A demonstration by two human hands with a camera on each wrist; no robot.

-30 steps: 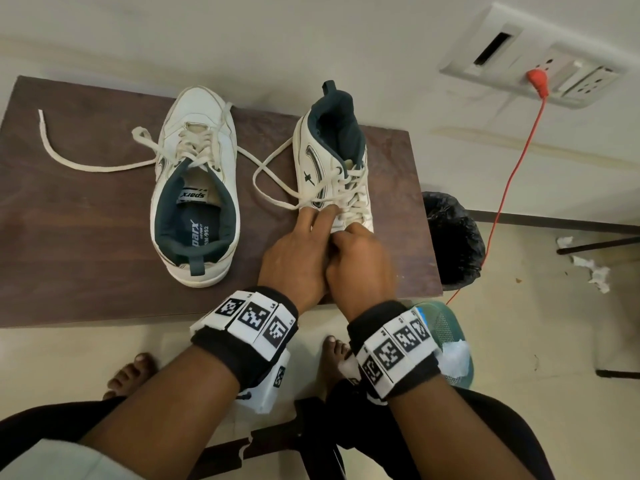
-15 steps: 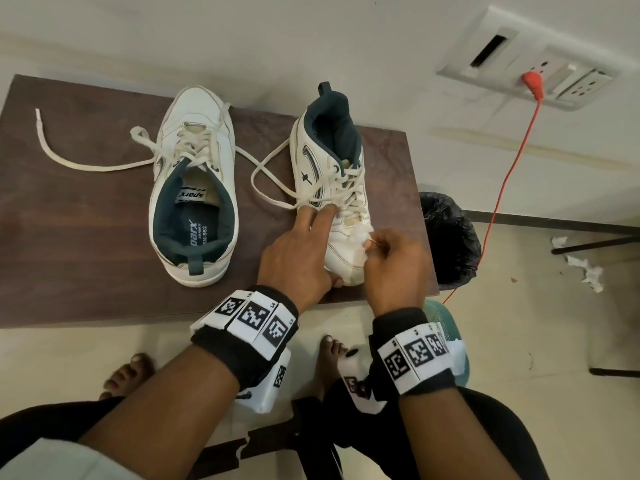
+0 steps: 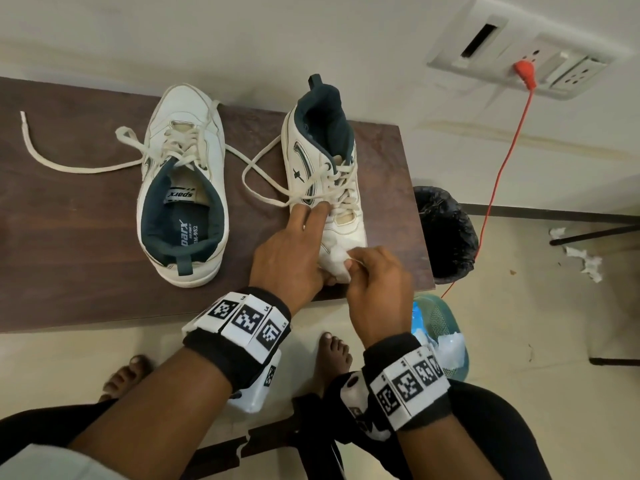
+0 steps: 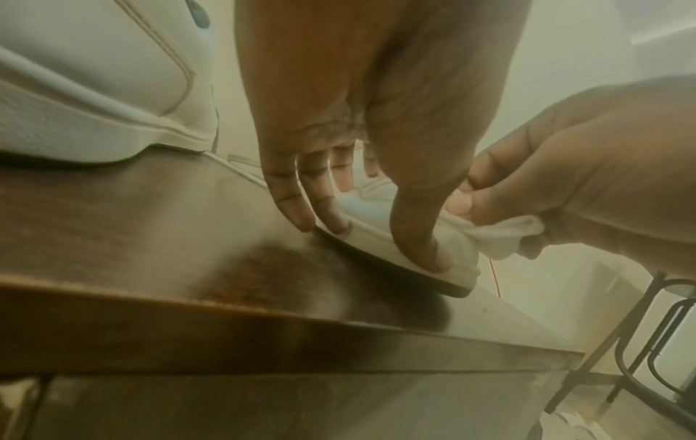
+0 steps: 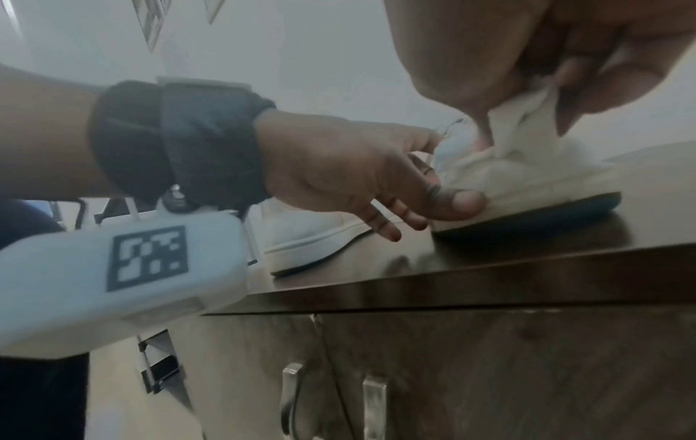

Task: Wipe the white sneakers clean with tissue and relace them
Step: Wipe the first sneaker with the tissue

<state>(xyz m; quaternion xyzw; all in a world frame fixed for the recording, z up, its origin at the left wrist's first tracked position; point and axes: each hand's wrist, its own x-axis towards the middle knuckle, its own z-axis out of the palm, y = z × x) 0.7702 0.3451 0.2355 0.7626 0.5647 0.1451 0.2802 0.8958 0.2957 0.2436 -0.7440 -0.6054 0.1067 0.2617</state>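
Note:
Two white sneakers with dark lining stand on a brown table [image 3: 69, 244]. The left sneaker [image 3: 183, 174] points away from me, its loose lace trailing left. The right sneaker [image 3: 325, 174] points its toe at me near the front edge. My left hand [image 3: 294, 251] holds that sneaker's toe, fingers along its left side and thumb [image 4: 418, 235] on the toe cap. My right hand [image 3: 374, 285] pinches a crumpled white tissue [image 3: 337, 263] against the toe; the tissue [image 5: 527, 140] bunches under my fingers in the right wrist view.
A black-lined bin [image 3: 446, 233] stands right of the table. A teal basket [image 3: 440, 334] with white wipes sits on the floor by my right wrist. A red cord [image 3: 502, 168] hangs from a wall socket. Used tissues [image 3: 585, 258] lie on the floor. A black stool frame [image 4: 647, 336] stands right.
My right hand slid from on top of the toe to its right side, then back down to the toe tip with the tissue. My left hand stayed on the sneaker.

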